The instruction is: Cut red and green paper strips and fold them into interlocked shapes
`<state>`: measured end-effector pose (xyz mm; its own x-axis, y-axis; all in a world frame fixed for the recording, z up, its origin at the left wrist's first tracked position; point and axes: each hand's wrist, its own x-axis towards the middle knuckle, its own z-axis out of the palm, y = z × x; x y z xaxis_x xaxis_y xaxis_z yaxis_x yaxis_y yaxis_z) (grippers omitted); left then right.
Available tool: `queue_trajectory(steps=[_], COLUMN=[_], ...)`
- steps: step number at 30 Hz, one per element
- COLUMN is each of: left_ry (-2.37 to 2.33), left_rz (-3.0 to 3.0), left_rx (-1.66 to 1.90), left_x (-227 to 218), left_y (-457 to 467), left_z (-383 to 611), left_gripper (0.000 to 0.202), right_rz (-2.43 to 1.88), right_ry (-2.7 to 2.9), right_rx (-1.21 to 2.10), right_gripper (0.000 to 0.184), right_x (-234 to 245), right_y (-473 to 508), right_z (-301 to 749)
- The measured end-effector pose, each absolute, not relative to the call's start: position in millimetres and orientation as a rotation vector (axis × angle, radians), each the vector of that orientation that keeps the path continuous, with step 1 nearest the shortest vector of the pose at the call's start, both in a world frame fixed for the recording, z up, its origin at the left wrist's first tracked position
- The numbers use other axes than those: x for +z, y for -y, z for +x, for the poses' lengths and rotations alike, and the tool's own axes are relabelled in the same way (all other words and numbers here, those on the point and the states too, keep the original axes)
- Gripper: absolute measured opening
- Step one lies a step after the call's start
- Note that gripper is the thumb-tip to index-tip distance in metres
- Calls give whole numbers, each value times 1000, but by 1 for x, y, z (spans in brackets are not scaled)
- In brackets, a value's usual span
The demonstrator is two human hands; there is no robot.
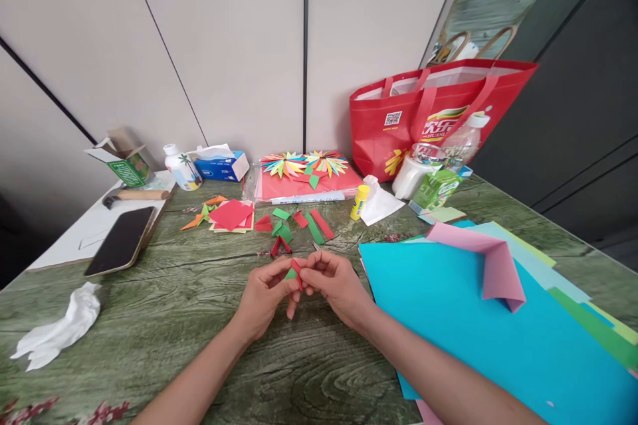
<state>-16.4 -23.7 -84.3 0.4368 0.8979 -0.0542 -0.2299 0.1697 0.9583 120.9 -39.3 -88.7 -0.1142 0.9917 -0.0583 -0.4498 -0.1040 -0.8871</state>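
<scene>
Between my two hands, a little above the table, is a small piece of folded paper, red with a green part. My left hand pinches its left side between thumb and fingers. From the right, my right hand grips the red edge with thumb and forefinger. The fingers hide part of the folds. Just beyond my hands lie several red and green folded paper pieces. To their left is a stack of paper squares with a red one on top, beside orange and green folded pieces.
Large coloured sheets cover the right side, a folded pink sheet on top. A glue stick stands by a white tissue. Paper stars lie at the back, near a red bag. At left are a phone and a crumpled tissue.
</scene>
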Motion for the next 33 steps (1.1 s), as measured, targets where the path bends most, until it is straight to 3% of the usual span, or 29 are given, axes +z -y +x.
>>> queue_trajectory(steps=[7, 16, 25, 33], left_ry=[-772, -661, -967, -1035], left_rz=[1078, 1122, 1347, 1432], left_rx=[952, 853, 919, 921], left_x=[-85, -76, -80, -82], left_y=[23, 20, 16, 20], left_z=[-16, -22, -22, -18], left_gripper=[30, 44, 22, 26], right_rz=[-854, -906, -992, -1024], right_ry=[925, 923, 1107, 1074], right_rx=[1482, 1435, 1232, 1265], right_gripper=[16, 15, 12, 15], right_x=[-89, -88, -83, -90], right_y=[38, 36, 33, 32], right_z=[123, 127, 132, 132])
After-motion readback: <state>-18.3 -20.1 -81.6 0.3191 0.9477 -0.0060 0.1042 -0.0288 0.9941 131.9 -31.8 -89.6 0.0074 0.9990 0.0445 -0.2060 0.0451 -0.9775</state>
